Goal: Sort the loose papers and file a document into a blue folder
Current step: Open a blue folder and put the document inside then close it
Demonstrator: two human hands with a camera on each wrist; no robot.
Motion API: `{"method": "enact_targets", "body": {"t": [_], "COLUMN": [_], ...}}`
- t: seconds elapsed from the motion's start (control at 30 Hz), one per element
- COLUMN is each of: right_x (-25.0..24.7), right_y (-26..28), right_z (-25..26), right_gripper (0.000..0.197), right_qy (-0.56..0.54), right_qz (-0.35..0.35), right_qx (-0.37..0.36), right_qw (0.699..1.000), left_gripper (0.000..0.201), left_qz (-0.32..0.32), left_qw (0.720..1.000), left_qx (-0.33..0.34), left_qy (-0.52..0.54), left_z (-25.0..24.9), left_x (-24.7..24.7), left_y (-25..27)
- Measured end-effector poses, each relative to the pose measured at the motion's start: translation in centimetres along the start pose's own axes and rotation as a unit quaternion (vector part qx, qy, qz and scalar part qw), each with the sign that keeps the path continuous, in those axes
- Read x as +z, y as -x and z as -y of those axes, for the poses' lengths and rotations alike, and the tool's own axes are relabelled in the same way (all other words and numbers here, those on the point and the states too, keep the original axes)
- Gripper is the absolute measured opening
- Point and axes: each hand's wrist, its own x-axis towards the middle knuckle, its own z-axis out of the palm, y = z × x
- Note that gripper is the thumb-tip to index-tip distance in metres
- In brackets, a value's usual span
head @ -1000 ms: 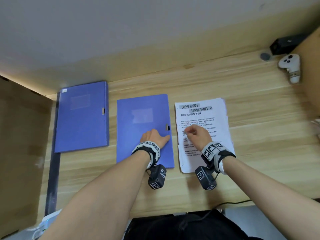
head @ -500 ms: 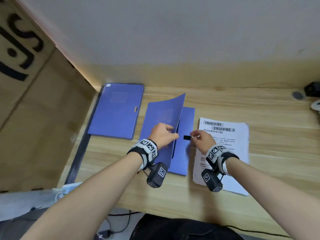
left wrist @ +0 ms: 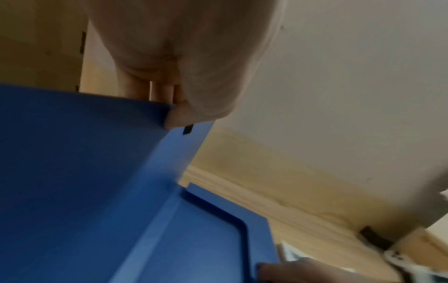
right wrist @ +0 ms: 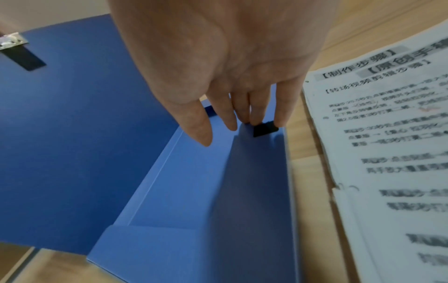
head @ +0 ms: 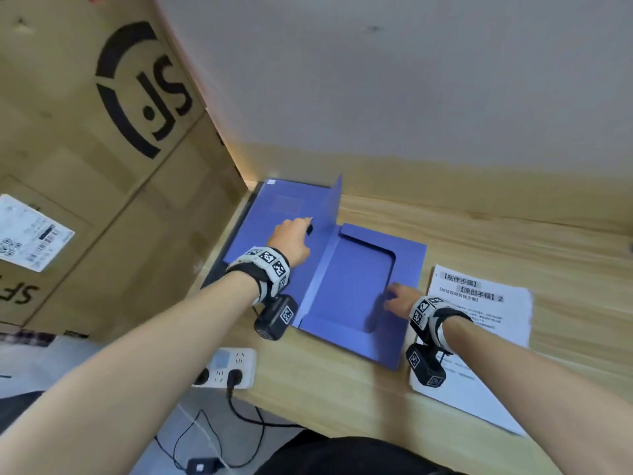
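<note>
A blue folder (head: 352, 286) lies open on the wooden desk (head: 513, 241), showing its shallow inner tray (right wrist: 194, 181). My left hand (head: 291, 236) pinches the free edge of its cover (head: 334, 207), thumb (left wrist: 174, 116) in front and fingers behind, beside a black tab (left wrist: 188, 130). The cover (left wrist: 84, 153) stands raised and leans left. My right hand (head: 399, 298) reaches into the tray's right side with straight fingers (right wrist: 232, 122) that touch a small black tab (right wrist: 264, 129) on the right wall. A stack of printed papers (head: 479, 337) lies right of the folder.
A second blue folder (head: 274, 200) lies at the far left, partly under the raised cover. A large cardboard box (head: 102, 166) walls off the left side. A white power strip (head: 226, 368) and cables sit below the desk's front edge. The wall stands close behind.
My left hand has swung the cover from half raised to far over to the left. My right hand has moved from the black strap into the tray. The view has turned left.
</note>
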Motion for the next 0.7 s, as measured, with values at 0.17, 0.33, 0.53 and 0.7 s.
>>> {"method": "enact_targets", "body": {"t": [0.17, 0.33, 0.53, 0.7], "right_x": [-0.1, 0.9, 1.8, 1.4], "right_y": [0.8, 1.2, -0.2, -1.7], "right_z": [0.1, 0.1, 0.0, -1.6], "right_gripper": [0.056, 0.065, 0.064, 0.077], "right_qy": [0.017, 0.013, 0.042, 0.042], "right_qz": [0.037, 0.041, -0.015, -0.051], "right_qx": [-0.001, -0.003, 0.007, 0.056], "right_qw": [0.999, 0.999, 0.999, 0.996], "left_gripper": [0.109, 0.08, 0.112, 0.126], "left_qz": [-0.009, 0.092, 0.185, 0.214], "left_qw": [0.975, 0.907, 0.943, 0.946], "left_qx": [-0.055, 0.018, -0.023, -0.003], "left_qy": [-0.217, -0.41, -0.276, -0.242], "left_z": [4.5, 8.4, 12.0, 11.4], "left_x": [-0.4, 3.7, 10.1, 13.4], "left_y": [-1.0, -1.6, -3.1, -4.5]}}
